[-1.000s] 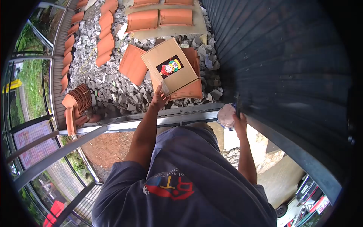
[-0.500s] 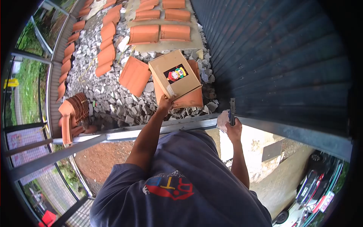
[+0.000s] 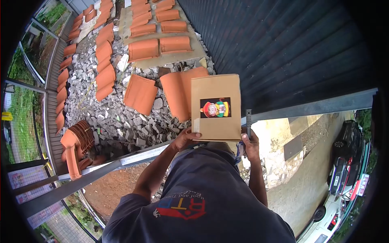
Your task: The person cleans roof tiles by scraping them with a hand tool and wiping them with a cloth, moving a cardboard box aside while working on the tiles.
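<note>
A closed cardboard box (image 3: 216, 87) is in front of my body, with a dark picture of colourful cartoon figures (image 3: 215, 108) on its top. My left hand (image 3: 185, 139) grips its lower left corner, thumb on top and fingers underneath. By the lower right corner, my right hand (image 3: 251, 146) is closed around a narrow, dark grey metal-looking tool (image 3: 249, 118) that points away from me. Its exact kind is unclear. The right thumb lies close to the box's edge; whether it touches is unclear. Behind the box, orange roof tiles (image 3: 175, 95) lie on rubble.
Grey rubble (image 3: 121, 107) and rows of clay tiles (image 3: 143, 49) stretch ahead. Stacked tiles (image 3: 80, 135) stand at left. A metal beam (image 3: 142, 156) crosses before me above lower ground. A dark corrugated wall (image 3: 283, 52) rises on the right; parked vehicles (image 3: 339, 174) are below.
My left hand has lifted the box off the tiles and brought it right and closer to me, turned straighter. It is now beside my right hand, which still holds the tool.
</note>
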{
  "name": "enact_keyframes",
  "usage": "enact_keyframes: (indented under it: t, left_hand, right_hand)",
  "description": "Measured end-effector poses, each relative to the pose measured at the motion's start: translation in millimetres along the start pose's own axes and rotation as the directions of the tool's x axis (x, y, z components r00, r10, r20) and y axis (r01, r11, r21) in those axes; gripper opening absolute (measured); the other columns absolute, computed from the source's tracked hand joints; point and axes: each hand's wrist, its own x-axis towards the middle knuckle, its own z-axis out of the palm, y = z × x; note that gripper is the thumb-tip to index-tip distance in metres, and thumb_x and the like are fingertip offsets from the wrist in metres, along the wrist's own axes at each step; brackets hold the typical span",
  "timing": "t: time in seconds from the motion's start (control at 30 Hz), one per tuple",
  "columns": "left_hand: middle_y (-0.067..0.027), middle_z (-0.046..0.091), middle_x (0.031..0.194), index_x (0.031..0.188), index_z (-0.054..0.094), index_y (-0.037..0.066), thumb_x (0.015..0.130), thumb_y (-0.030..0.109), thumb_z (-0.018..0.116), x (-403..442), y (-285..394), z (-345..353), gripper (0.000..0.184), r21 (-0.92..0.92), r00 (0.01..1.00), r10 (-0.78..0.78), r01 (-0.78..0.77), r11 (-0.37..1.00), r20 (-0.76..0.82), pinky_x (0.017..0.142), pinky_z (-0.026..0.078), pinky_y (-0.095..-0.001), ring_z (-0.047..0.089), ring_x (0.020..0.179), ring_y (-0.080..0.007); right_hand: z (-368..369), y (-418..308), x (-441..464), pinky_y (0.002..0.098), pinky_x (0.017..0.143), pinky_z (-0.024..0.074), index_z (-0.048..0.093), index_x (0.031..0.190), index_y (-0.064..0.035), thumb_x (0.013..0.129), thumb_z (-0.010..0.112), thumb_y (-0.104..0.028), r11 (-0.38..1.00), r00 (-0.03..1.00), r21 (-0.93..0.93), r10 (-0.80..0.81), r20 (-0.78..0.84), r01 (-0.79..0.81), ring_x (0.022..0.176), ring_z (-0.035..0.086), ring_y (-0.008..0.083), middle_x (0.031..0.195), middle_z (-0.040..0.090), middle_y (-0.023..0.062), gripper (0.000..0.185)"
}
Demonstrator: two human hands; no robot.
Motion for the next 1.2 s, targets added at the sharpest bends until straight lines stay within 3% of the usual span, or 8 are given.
enact_keyframes:
  t: [0.17,0.33,0.43,0.5,0.6,0.73,1.07,1.2]
  left_hand:
    - [-0.0117,0.066,0.133,0.146,0.056,0.001,0.089,0.041,0.079,26.6,11.4,15.7,0.074,0.306,0.979,-0.157,0.110,0.946,0.132,0.102,0.050,-0.0412,0.061,0.123,-0.0253]
    - [-0.0196,0.073,0.124,0.138,0.064,0.002,0.094,0.046,0.075,76.9,-22.0,0.2,0.063,0.830,0.998,0.006,0.050,0.555,-0.064,0.092,0.056,-0.0433,0.072,0.108,-0.0317]
    - [-0.0233,0.071,0.123,0.130,0.066,0.002,0.094,0.039,0.074,95.3,-48.0,-19.0,0.053,0.840,0.958,0.180,0.094,0.535,-0.222,0.093,0.056,-0.0457,0.071,0.111,-0.0377]
    - [-0.0204,0.071,0.117,0.125,0.068,0.004,0.093,0.033,0.074,95.6,-61.6,-31.7,0.044,0.837,0.910,0.229,0.190,0.513,-0.347,0.093,0.057,-0.0471,0.071,0.109,-0.0399]
    - [-0.0197,0.071,0.117,0.126,0.069,0.006,0.092,0.032,0.075,91.4,-70.5,-53.9,0.043,0.781,0.882,0.181,0.269,0.564,-0.435,0.093,0.057,-0.0463,0.071,0.107,-0.0390]
    - [-0.0238,0.059,0.135,0.138,0.060,0.007,0.088,0.032,0.079,108.5,-44.6,-91.5,0.059,0.852,0.766,0.403,0.356,0.384,-0.501,0.100,0.053,-0.0484,0.063,0.117,-0.0406]
    - [-0.0395,0.017,0.160,0.161,0.004,-0.010,0.082,0.056,0.085,226.5,54.1,-169.5,0.131,0.697,0.519,0.467,0.571,0.434,-0.716,0.123,0.027,-0.0596,0.020,0.151,-0.0538]
    - [-0.0408,0.008,0.160,0.159,-0.015,-0.009,0.075,0.048,0.092,251.3,64.3,-161.0,0.148,0.508,0.400,0.318,0.605,0.613,-0.860,0.123,0.023,-0.0623,0.017,0.151,-0.0557]
  right_hand:
    - [-22.5,-20.3,19.6,0.0296,0.094,0.0513,0.058,0.137,-0.0024,0.090,0.082,-0.013,0.958,0.963,0.101,0.264,0.051,-0.268,0.102,0.065,0.0127,0.112,0.070,0.0056,0.054]
    - [-37.5,-26.3,65.1,0.0232,0.070,0.0476,0.059,0.119,-0.0043,0.080,0.086,-0.004,0.987,0.997,-0.160,0.008,-0.082,-0.021,0.078,0.056,0.0033,0.089,0.063,-0.0041,0.048]
    - [-38.3,-37.5,101.9,0.0303,0.069,0.0507,0.058,0.112,-0.0014,0.076,0.087,-0.007,0.931,0.983,-0.364,-0.048,-0.179,-0.021,0.077,0.061,0.0128,0.087,0.065,0.0027,0.046]
    - [-37.2,-42.8,131.8,0.0440,0.073,0.0542,0.058,0.106,0.0028,0.071,0.086,-0.010,0.596,0.914,-0.793,-0.381,-0.139,0.128,0.082,0.066,0.0342,0.093,0.066,0.0160,0.046]
    - [-42.4,-16.2,178.2,0.0560,0.079,0.0522,0.059,0.103,0.0043,0.068,0.083,-0.010,0.554,0.874,-0.819,-0.461,-0.155,0.147,0.093,0.062,0.0516,0.103,0.062,0.0267,0.045]
    - [-37.8,83.2,262.2,0.0552,0.086,0.0550,0.062,0.108,0.0030,0.069,0.085,-0.020,0.586,0.919,-0.809,-0.337,-0.205,0.035,0.103,0.064,0.0519,0.111,0.064,0.0283,0.051]
    - [18.0,292.4,406.3,0.0468,0.084,0.0560,0.069,0.107,0.0014,0.068,0.093,-0.046,0.811,0.894,-0.484,0.102,-0.437,-0.329,0.092,0.072,0.0435,0.099,0.073,0.0244,0.065]
    - [20.4,311.7,403.7,0.0481,0.083,0.0548,0.068,0.108,0.0021,0.079,0.089,-0.042,0.678,0.884,-0.735,-0.357,-0.302,0.023,0.088,0.068,0.0475,0.096,0.072,0.0261,0.057]
